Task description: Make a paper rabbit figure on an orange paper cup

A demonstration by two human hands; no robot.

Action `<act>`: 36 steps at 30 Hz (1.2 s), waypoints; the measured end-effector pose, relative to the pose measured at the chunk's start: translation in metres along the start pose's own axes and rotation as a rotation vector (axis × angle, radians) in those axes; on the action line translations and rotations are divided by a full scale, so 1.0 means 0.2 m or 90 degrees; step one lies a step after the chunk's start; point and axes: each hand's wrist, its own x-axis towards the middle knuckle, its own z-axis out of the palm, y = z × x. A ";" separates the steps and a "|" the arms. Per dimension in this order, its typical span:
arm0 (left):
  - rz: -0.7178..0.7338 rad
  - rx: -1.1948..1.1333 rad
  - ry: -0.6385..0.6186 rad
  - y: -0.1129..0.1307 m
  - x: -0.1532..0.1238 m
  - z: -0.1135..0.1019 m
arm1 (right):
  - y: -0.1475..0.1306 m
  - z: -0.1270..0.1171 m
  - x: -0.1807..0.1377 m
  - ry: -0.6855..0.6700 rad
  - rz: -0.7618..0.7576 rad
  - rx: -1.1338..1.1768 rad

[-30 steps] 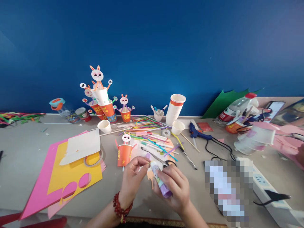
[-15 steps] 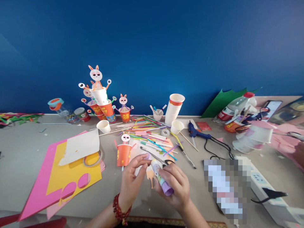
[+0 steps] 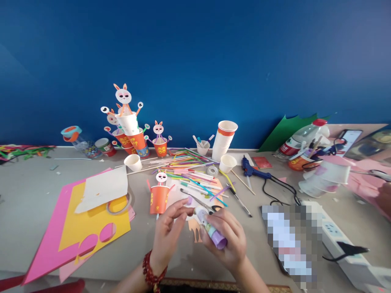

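In my right hand (image 3: 227,240) is a glue stick (image 3: 210,230) with a patterned barrel and purple base, its white end tilted up and left. My left hand (image 3: 171,230) has its thumb and fingers drawn together just left of that end. Whatever small thing they pinch, if anything, blends with the fingertips. A purple cap (image 3: 190,200) lies just past the left fingertips. Scissors (image 3: 201,202) rest behind the glue stick, and a cut piece of peach paper (image 3: 194,231) lies between my hands. Left of them stands an orange paper cup (image 3: 159,199) with a rabbit face.
Pink and yellow sheets (image 3: 71,219) with a tape roll (image 3: 130,203) lie left. Straws (image 3: 186,162) spread behind; rabbit cups (image 3: 139,142) and stacked cups (image 3: 224,140) stand by the wall. A glue gun (image 3: 252,169), blurred-out phone (image 3: 287,244) and power strip (image 3: 336,240) lie right, near another person's hand (image 3: 385,199).
My right hand has shifted slightly right with the glue stick, showing more of the peach paper. My left hand has moved slightly left, and the purple cap shows more fully.
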 end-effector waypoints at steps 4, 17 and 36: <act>-0.014 -0.014 -0.002 -0.01 0.00 0.00 | 0.00 0.00 0.00 -0.011 -0.001 0.000; -0.017 -0.024 0.000 -0.02 0.01 -0.01 | 0.00 -0.01 0.00 -0.002 0.017 0.008; -0.041 0.017 -0.008 -0.03 0.02 -0.02 | -0.01 -0.01 0.00 -0.009 0.020 0.027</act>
